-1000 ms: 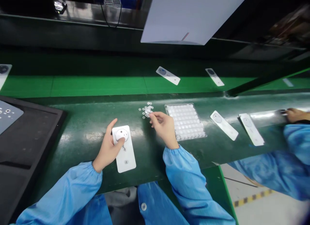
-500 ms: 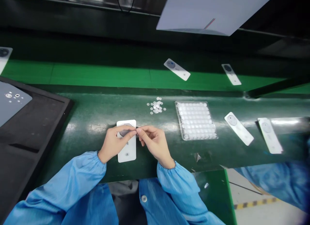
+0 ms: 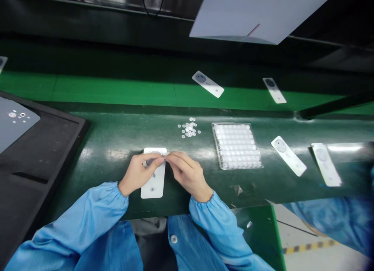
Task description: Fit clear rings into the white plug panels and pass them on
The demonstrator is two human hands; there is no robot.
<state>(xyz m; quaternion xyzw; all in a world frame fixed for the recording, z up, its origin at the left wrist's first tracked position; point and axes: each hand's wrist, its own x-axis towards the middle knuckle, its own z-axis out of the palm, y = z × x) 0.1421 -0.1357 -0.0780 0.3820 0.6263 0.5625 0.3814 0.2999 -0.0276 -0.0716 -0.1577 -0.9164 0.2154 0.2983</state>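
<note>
A white rectangular panel [image 3: 152, 181] with a grey round area and small dark marks lies on the green bench below my hands. Across its upper part, my left hand [image 3: 140, 170] is closed, thumb and fingers pinched near the panel's right edge. My right hand [image 3: 188, 173] pinches at the same spot, its fingertips meeting those of the left. What sits between the fingertips is too small and covered to name. Beyond my hands lies a loose pile of small clear discs [image 3: 189, 128]. To the right, a clear plastic tray [image 3: 216, 146] holds rows of white round pieces.
On the right lie two similar panels [image 3: 289, 156], near another person's blue sleeve [image 3: 330, 220]. More panels [image 3: 208, 84] rest on the bright green strip behind. A black tray [image 3: 73, 146] with a grey sheet stands left. A white board [image 3: 257, 14] hangs overhead.
The panel under my hands has shifted and tilted slightly. My right fingers have straightened and drawn closer together. The panels on the green strip have moved left.
</note>
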